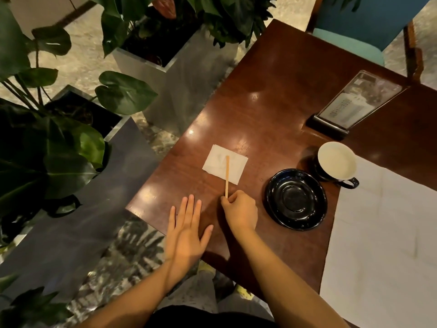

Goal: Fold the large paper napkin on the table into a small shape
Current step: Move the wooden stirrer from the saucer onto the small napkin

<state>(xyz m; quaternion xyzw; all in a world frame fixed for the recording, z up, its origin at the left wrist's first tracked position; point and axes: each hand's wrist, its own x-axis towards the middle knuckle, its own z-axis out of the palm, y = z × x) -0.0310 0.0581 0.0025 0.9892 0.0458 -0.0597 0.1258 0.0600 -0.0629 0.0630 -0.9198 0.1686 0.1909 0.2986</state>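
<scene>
A large white paper napkin [383, 233] lies spread flat over the right part of the dark wooden table [272, 91], running off the right edge of the view. A small folded white napkin [218, 166] sits near the table's middle. My right hand [240, 210] is shut on the near end of a thin wooden stir stick [227, 176], whose far end rests across the small napkin. My left hand [186, 230] lies flat and open on the table's near left corner, holding nothing.
An empty black saucer [296, 200] sits right of my right hand. Behind it stands a black cup [337, 163] with a white inside. A menu stand [350, 105] is further back. Metal planters with large-leaf plants [71, 143] line the left side. A teal chair [364, 29] stands beyond.
</scene>
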